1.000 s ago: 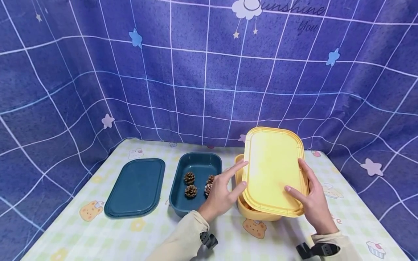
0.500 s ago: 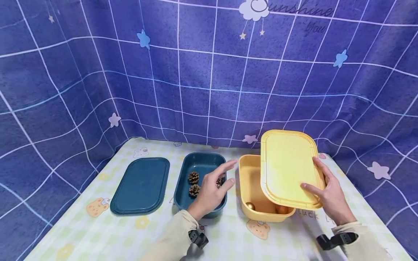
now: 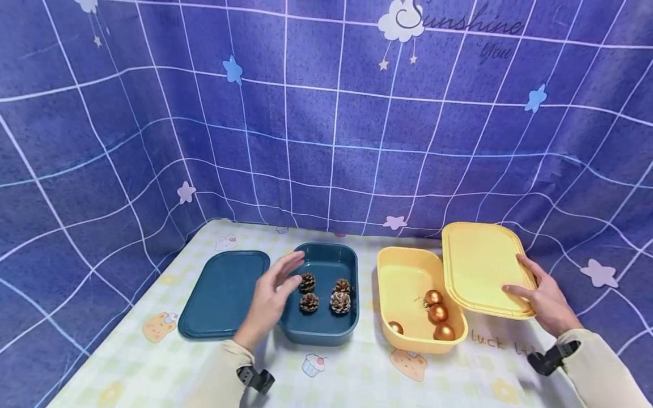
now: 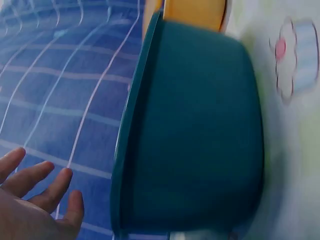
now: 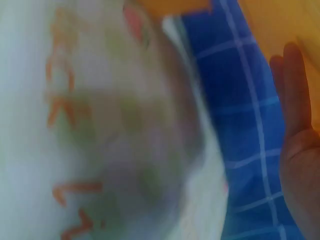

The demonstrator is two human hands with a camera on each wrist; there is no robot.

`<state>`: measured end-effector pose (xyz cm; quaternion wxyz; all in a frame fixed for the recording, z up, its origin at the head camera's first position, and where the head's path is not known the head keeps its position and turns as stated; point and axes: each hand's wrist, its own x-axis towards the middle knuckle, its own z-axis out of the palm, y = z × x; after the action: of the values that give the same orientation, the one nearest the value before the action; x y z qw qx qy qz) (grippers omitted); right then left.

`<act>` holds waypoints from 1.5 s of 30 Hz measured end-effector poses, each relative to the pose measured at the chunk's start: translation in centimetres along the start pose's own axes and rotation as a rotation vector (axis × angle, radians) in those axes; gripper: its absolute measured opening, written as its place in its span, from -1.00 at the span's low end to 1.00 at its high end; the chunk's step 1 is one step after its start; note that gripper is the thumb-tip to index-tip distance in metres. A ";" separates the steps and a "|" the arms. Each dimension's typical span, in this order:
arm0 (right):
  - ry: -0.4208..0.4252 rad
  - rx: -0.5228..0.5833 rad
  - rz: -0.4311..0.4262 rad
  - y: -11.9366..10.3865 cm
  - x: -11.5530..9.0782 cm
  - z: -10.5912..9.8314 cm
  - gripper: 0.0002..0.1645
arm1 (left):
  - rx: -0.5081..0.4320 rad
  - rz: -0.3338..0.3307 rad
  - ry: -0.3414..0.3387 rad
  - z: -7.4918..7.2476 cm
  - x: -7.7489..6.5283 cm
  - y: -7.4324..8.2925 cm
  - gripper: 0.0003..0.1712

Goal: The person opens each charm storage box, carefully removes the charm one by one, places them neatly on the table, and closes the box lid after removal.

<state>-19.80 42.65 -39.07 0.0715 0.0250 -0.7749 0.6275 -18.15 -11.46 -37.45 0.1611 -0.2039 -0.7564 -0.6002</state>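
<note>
My right hand [image 3: 545, 300] grips a yellow lid [image 3: 484, 269] by its right edge, thumb on top, tilted above the table just right of the yellow box [image 3: 403, 266]. Several shiny copper-coloured balls [image 3: 438, 313] lie in that box. Over the left rim of the dark teal box [image 3: 326, 258], my left hand [image 3: 270, 294] hovers with relaxed, bent fingers and nothing in them. Several pine cones [image 3: 340, 302] sit inside the teal box. In the left wrist view the fingers [image 4: 59, 187] are spread, beside the box's outer wall.
A dark teal lid [image 3: 224, 294] lies flat at the left of the table, beside the teal box. A patterned cloth [image 3: 127, 374] covers the table. Behind it hangs a blue curtain [image 3: 326, 113] with a white grid, running round both sides.
The yellow lid has moved right with my right hand, uncovering the yellow box and its balls. My left hand has left the lid's edge and moved left across the teal box.
</note>
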 end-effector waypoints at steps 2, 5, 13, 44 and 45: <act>-0.020 0.069 0.048 1.3 0.2 -0.7 0.13 | -0.021 -0.029 0.030 -1.0 0.1 -0.4 -0.48; -0.033 0.125 0.079 3.0 0.2 -1.9 0.11 | -0.032 -0.062 0.046 -2.1 0.4 -0.9 -0.50; -0.040 -0.022 0.158 4.7 0.0 -5.2 0.09 | -0.030 -0.159 0.035 -2.6 0.4 -2.4 -0.49; -0.135 -0.618 0.254 5.2 0.7 -5.4 0.13 | -0.159 -0.500 -0.245 -3.6 -2.1 -6.6 -0.09; -0.133 -0.637 0.249 5.2 0.7 -5.4 0.12 | -0.169 -0.501 -0.253 -3.6 -2.1 -6.6 -0.06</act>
<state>-20.76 49.09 -42.91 -0.0518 -0.0525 -0.9319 0.3551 -19.67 -16.51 -43.19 -0.1051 -0.0968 -0.7447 -0.6519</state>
